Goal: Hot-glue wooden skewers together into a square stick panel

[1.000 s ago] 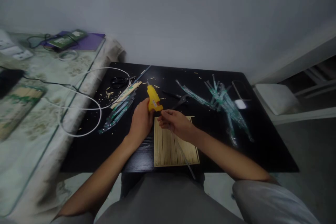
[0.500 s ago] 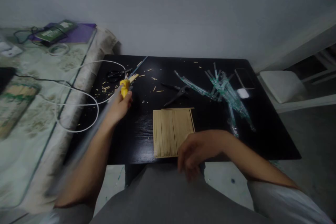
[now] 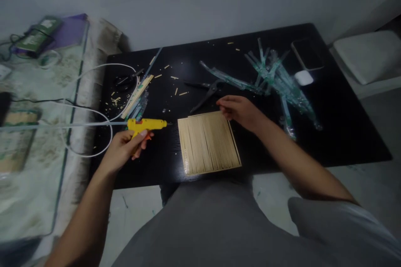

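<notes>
My left hand [image 3: 125, 148] is closed round the grip of a yellow glue gun [image 3: 146, 124], whose nozzle points right toward a square mat of glued bamboo sticks [image 3: 207, 142] on the black table [image 3: 328, 133]. A glue stick juts out of the gun's back to the left. My right hand [image 3: 238, 110] rests on the mat's far right corner with its fingers curled; I cannot make out whether it pinches anything.
Black pliers [image 3: 206, 91] lie just beyond the mat. A heap of green plastic wrappers [image 3: 275, 79] and a phone [image 3: 307, 55] sit at the back right. Loose sticks and scissors [image 3: 127, 81] lie at the back left, with a white cable [image 3: 103, 133] looping off the table edge.
My left hand has brought the glue gun back from the left toward the mat and turned it sideways. My right hand rose from my lap to the mat's far right corner.
</notes>
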`<state>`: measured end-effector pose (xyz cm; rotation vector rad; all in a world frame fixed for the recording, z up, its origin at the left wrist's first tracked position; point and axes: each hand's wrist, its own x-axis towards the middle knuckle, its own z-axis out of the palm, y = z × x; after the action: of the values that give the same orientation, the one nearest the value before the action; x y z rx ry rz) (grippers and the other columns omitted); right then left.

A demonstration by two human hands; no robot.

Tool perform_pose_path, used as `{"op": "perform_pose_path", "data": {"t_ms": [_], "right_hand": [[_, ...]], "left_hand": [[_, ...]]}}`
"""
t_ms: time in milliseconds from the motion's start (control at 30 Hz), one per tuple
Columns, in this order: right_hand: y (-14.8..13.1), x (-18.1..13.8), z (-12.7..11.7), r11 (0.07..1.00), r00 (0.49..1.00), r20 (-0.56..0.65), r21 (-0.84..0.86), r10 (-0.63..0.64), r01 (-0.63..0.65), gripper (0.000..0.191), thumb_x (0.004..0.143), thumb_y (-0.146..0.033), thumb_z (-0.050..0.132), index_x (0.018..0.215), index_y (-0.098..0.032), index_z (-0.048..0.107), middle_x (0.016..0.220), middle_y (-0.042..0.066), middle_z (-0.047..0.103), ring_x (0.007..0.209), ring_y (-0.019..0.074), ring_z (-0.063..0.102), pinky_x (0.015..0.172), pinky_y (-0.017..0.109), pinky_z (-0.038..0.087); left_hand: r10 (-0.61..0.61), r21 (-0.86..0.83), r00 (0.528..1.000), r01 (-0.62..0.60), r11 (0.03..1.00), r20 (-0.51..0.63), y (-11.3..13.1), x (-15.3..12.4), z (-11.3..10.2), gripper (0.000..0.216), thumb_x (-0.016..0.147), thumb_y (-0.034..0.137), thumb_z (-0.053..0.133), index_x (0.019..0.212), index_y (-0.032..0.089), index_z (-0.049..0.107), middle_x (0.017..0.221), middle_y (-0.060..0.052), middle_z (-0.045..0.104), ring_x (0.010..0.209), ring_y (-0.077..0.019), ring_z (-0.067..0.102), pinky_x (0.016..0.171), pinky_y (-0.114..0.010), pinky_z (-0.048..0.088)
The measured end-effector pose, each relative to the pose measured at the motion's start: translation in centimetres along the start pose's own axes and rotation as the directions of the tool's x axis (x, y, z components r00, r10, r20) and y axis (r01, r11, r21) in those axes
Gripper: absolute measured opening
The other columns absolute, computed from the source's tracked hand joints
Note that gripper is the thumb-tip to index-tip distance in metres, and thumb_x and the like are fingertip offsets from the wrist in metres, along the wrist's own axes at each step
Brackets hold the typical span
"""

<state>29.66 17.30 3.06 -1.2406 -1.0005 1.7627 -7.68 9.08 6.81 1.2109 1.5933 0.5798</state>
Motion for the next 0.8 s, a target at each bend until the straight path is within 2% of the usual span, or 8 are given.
{"op": "perform_pose_path", "data": {"t_ms": [100, 167, 233, 300, 367, 500, 633, 800], "right_hand": [[1.8, 1.2, 1.3, 0.952, 0.981, -0.008, -0.246, -0.192, 0.184, 0.026, 0.081, -0.042, 0.079, 0.086, -0.018, 0.071, 0.067, -0.002, 0.062, 0.055, 0.0094, 0.051, 0.053, 0.025, 0.039], [2.7, 1.6, 1.6, 0.829, 0.927, 0.020, -0.441, -0.374, 0.343, 0.019, 0.087, -0.038, 0.073, 0.087, -0.020, 0.071, 0.069, -0.002, 0.065, 0.060, 0.0114, 0.054, 0.061, 0.027, 0.043], [3.5, 1.8, 1.5, 0.671, 0.862, 0.083, -0.593, -0.500, 0.446, 0.013, 0.091, -0.033, 0.068, 0.089, -0.021, 0.072, 0.070, -0.001, 0.066, 0.063, 0.0129, 0.056, 0.068, 0.029, 0.045], [4.2, 1.9, 1.1, 0.556, 0.820, 0.140, -0.670, -0.555, 0.492, 0.012, 0.093, -0.029, 0.064, 0.091, -0.022, 0.073, 0.071, -0.001, 0.066, 0.063, 0.0136, 0.056, 0.070, 0.030, 0.045], [4.6, 2.0, 0.7, 0.510, 0.798, 0.161, -0.692, -0.581, 0.511, 0.013, 0.094, -0.028, 0.062, 0.092, -0.022, 0.073, 0.070, -0.001, 0.065, 0.062, 0.0137, 0.056, 0.070, 0.030, 0.045], [5.0, 2.0, 0.4, 0.526, 0.790, 0.100, -0.695, -0.605, 0.491, 0.013, 0.093, -0.031, 0.064, 0.093, -0.023, 0.074, 0.066, -0.002, 0.063, 0.059, 0.0139, 0.055, 0.067, 0.030, 0.044], [4.8, 1.7, 0.5, 0.570, 0.792, 0.019, -0.685, -0.610, 0.455, 0.014, 0.093, -0.033, 0.066, 0.092, -0.023, 0.075, 0.064, -0.003, 0.063, 0.057, 0.0131, 0.052, 0.064, 0.029, 0.043], [4.5, 1.6, 0.0, 0.629, 0.779, -0.048, -0.621, -0.626, 0.467, 0.010, 0.093, -0.030, 0.069, 0.089, -0.022, 0.074, 0.059, -0.005, 0.056, 0.054, 0.0114, 0.048, 0.062, 0.030, 0.040]], "left_hand": [[-0.023, -0.030, 0.998, 0.024, 0.999, 0.056, -1.7, -1.3, -0.3, 0.050, 0.089, 0.062, 0.069, 0.070, 0.017, 0.069, 0.042, 0.003, 0.050, 0.038, -0.0091, 0.042, 0.041, -0.021, 0.033], [-0.023, -0.001, 0.994, 0.023, 1.000, 0.109, -2.6, -2.0, -0.6, 0.046, 0.088, 0.061, 0.071, 0.076, 0.016, 0.074, 0.050, -0.001, 0.059, 0.044, -0.0113, 0.050, 0.044, -0.022, 0.039], [-0.031, 0.042, 0.986, 0.025, 0.999, 0.163, -3.2, -2.5, -0.7, 0.043, 0.087, 0.058, 0.074, 0.076, 0.016, 0.077, 0.058, -0.004, 0.066, 0.050, -0.0138, 0.057, 0.049, -0.024, 0.045], [-0.038, 0.059, 0.978, 0.026, 0.998, 0.206, -3.5, -2.8, -0.6, 0.039, 0.086, 0.054, 0.075, 0.077, 0.016, 0.078, 0.059, -0.005, 0.068, 0.053, -0.0148, 0.060, 0.052, -0.025, 0.049], [-0.029, 0.051, 0.977, 0.018, 0.999, 0.210, -3.7, -3.0, -0.2, 0.036, 0.085, 0.051, 0.076, 0.078, 0.016, 0.079, 0.055, -0.004, 0.065, 0.052, -0.0147, 0.059, 0.053, -0.025, 0.049], [-0.021, 0.052, 0.987, 0.013, 0.999, 0.158, -3.6, -3.1, 1.0, 0.035, 0.079, 0.049, 0.080, 0.064, 0.018, 0.073, 0.048, -0.001, 0.057, 0.051, -0.0145, 0.054, 0.048, -0.024, 0.045], [-0.039, 0.062, 0.986, 0.030, 0.998, 0.161, -3.5, -3.4, 2.1, 0.034, 0.078, 0.050, 0.080, 0.075, 0.016, 0.079, 0.053, 0.000, 0.059, 0.048, -0.0112, 0.048, 0.046, -0.023, 0.042], [-0.122, 0.123, 0.980, 0.103, 0.987, 0.159, -4.2, -4.1, 2.7, 0.042, 0.077, 0.057, 0.079, 0.072, 0.015, 0.077, 0.058, -0.002, 0.062, 0.047, -0.0106, 0.048, 0.044, -0.022, 0.039]]}}
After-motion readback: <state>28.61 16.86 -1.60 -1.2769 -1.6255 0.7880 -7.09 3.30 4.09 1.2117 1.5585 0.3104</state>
